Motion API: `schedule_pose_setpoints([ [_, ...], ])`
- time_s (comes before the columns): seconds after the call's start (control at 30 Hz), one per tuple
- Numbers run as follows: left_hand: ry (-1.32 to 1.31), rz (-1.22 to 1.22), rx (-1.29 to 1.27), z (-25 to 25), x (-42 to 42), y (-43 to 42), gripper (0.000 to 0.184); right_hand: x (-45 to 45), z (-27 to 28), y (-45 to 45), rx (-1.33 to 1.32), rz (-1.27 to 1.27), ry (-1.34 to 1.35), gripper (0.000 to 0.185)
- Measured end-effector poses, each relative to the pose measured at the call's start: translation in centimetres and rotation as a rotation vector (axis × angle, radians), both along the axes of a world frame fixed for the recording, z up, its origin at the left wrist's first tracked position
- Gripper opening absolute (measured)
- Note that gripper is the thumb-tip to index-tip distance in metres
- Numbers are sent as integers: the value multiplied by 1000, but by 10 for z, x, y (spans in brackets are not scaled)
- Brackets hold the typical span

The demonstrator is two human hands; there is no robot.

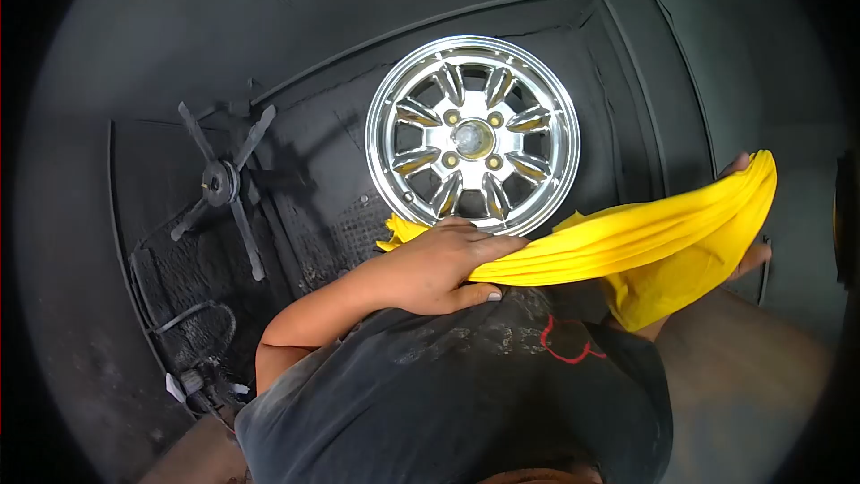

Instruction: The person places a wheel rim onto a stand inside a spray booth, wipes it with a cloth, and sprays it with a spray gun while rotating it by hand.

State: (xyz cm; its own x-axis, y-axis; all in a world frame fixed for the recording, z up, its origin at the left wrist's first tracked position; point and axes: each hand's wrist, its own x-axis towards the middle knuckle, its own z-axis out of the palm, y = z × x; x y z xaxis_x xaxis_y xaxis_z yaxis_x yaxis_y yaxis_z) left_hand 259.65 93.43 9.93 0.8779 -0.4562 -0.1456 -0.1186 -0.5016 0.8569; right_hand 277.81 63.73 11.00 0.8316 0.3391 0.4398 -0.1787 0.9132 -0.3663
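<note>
A polished chrome car wheel rim (426,138), with paired spokes around its hub, stands just beyond my hands. Across its lower edge runs a long, bunched yellow cloth (618,242). My left hand (434,264) grips the cloth near its left end, fingers over it and thumb lower, right at the rim's bottom edge. Out to the right, my right hand (752,258) holds the other end, mostly hidden behind the folds; only some fingers show. Between the hands the cloth stretches in folds, and a loose flap hangs down near the right end.
A dark metal stand with several arms (218,183) is to the left of the rim. A curved hose or cable (202,306) lies below it. Dark panels and walls (340,9) surround the work area. My dusty dark shirt (466,394) fills the bottom.
</note>
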Motion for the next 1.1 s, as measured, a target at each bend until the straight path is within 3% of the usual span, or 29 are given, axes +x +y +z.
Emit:
schedule_pose_setpoints([
  [0.1,-62,61,-79,-6,-9,12,52,21,-13,0,-62,201,79,63],
  [0.17,-61,30,-107,1,-14,28,49,28,-20,7,-409,18,212,46],
  [0.2,-54,-11,-130,3,-15,37,45,36,-36,6,-754,-195,242,46],
  [0.27,-96,-37,-285,-5,-21,50,39,14,-25,66,-1001,-222,109,48],
  [0.33,-146,-66,-590,-6,-22,61,26,2,-32,110,-1176,65,67,58],
  [0.37,-147,-68,-595,-7,-21,62,26,-8,-23,142,-1162,233,131,62],
  [0.43,-227,-105,-753,-12,-20,64,25,-13,-33,189,-1179,312,212,66],
  [0.47,-230,-170,-703,-15,-19,69,26,-11,-40,209,-1337,276,245,66],
  [0.57,-212,-91,-735,-23,-23,73,29,10,-72,269,-1448,232,-29,52],
  [0.6,-162,-43,-683,-21,-25,79,30,15,-90,288,-1521,151,-111,59],
  [0.63,-158,-29,-685,-21,-25,85,33,6,-82,308,-1630,92,-44,52],
  [0.73,-191,-49,-729,-33,-32,95,33,-27,-118,327,-1664,132,-371,56],
  [0.8,-239,-77,-752,-33,-34,96,32,-67,-104,304,-1720,413,-694,58],
  [0.87,-199,-79,-778,-36,-34,100,32,-74,-80,270,-1675,970,-518,55],
  [0.9,-169,-89,-791,-37,-32,103,32,-71,-77,250,-1557,1205,-198,53],
  [0.97,-120,-105,-825,-35,-30,105,32,-55,-64,222,-1507,1187,-755,47],
  [1.03,-100,-159,-817,-32,-25,104,29,-46,-39,218,-1605,1225,-750,37],
  [1.1,-79,-193,-811,-34,-25,106,26,-43,-32,211,-1815,1274,-990,39],
])
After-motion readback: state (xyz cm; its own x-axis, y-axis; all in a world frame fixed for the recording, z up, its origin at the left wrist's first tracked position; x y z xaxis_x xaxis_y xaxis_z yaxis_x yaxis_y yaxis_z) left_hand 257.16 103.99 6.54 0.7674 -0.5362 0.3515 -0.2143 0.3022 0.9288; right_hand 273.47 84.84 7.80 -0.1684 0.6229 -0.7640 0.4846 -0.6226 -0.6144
